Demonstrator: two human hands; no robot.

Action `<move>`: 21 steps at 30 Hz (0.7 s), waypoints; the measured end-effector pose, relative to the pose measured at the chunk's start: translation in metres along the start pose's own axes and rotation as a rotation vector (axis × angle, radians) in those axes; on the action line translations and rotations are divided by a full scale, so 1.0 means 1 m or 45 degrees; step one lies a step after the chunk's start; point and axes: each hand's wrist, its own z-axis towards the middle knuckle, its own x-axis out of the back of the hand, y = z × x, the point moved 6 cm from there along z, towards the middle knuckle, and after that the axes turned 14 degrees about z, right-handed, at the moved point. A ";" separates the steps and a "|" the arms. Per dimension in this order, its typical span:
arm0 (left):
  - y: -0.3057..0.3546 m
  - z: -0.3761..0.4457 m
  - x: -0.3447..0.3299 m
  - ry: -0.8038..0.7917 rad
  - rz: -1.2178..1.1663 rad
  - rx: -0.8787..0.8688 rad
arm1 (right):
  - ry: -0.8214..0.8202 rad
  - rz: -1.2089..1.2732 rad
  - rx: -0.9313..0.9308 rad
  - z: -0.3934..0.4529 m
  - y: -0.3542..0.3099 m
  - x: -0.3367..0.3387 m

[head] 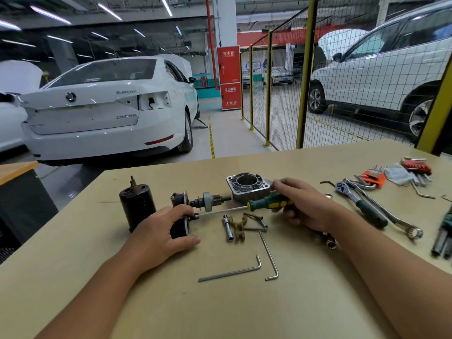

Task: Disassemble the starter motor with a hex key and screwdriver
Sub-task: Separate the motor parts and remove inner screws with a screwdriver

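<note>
Head view: my left hand (162, 231) grips the black solenoid (179, 227) on the table (305, 302). My right hand (299, 204) holds the screwdriver (244, 208), tip at the solenoid's right end.

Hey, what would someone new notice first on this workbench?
First, the two hands at the table's centre: the right hand holds a green-and-yellow screwdriver whose tip meets a black motor part gripped by the left hand. Behind stands the aluminium housing, with two hex keys nearer the viewer.

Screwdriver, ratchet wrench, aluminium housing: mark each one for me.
screwdriver (271, 201): head view, on its green and yellow handle, gripped by the right hand (300, 204).
ratchet wrench (370, 212): head view, on its dark green grip.
aluminium housing (248, 184): head view, on its top flange rim.
</note>
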 end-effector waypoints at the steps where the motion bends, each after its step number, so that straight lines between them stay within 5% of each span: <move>1: 0.000 0.000 0.000 -0.001 -0.006 -0.002 | 0.004 -0.053 -0.006 -0.001 -0.001 0.001; 8: 0.001 -0.001 -0.001 0.014 -0.019 -0.033 | -0.087 0.161 0.053 0.001 0.002 0.005; 13: 0.003 -0.002 0.000 0.021 -0.024 0.000 | 0.013 -0.045 0.004 0.004 0.003 0.007; 21: 0.000 -0.003 -0.002 0.010 -0.005 0.007 | -0.053 0.075 0.129 0.006 0.004 0.008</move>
